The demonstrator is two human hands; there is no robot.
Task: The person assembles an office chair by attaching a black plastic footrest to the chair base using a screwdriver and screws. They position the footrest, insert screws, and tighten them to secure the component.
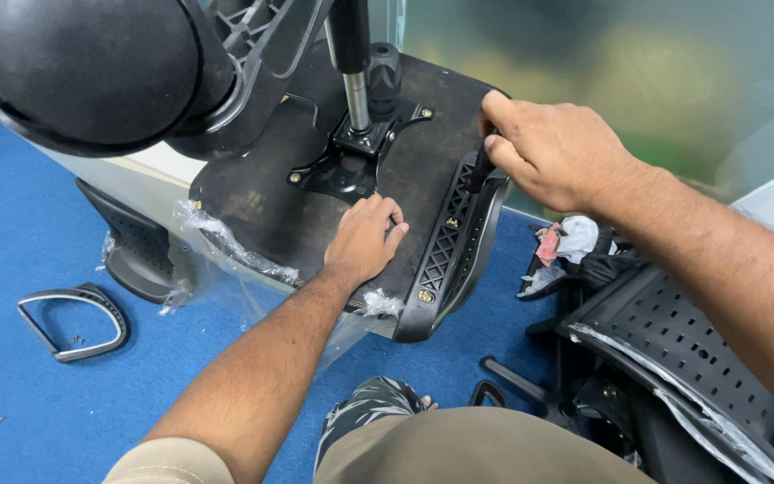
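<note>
An upturned office chair seat (pixel 253 197) lies with its dark underside facing me, a black metal mounting plate (pixel 351 161) and a gas cylinder post (pixel 356 85) bolted at its middle. My left hand (pixel 365 240) rests in a loose fist on the seat underside, just below the plate. My right hand (pixel 544 148) is closed around the upper end of a black ribbed armrest bracket (pixel 450 242) fixed along the seat's right edge with brass-coloured bolts. Clear plastic wrap (pixel 226 246) clings to the seat's lower edge.
A large black caster wheel and chair base arm (pixel 82 72) loom at top left. A loose grey armrest loop (pixel 73 318) and a black backrest piece (pixel 136 242) lie on the blue carpet at left. A perforated black chair back (pixel 674 341) and rags are at right. My knee (pixel 485 448) is at the bottom.
</note>
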